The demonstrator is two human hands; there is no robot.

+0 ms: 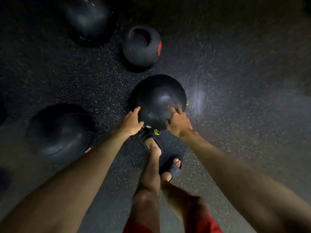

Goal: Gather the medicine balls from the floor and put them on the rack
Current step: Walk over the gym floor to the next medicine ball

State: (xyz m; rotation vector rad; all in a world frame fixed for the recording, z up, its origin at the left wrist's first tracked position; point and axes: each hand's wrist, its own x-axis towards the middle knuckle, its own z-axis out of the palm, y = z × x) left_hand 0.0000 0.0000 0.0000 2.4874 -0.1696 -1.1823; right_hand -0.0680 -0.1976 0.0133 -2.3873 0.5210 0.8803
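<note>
A black medicine ball with yellow marks point(158, 98) lies on the dark speckled floor right in front of my feet. My left hand point(132, 121) touches its near left side with spread fingers. My right hand point(177, 121) lies against its near right side, fingers reaching up over the surface. Both arms are stretched down to it. Another black ball with a red mark point(141, 46) sits farther ahead, its top dented. A large black ball point(60, 132) lies to my left, and one more point(87, 15) at the far upper left.
The rubber floor point(235, 81) stretches open to the right, with a bright reflection beside the near ball. My feet in dark sandals point(170, 165) stand just behind the ball. No rack is in view.
</note>
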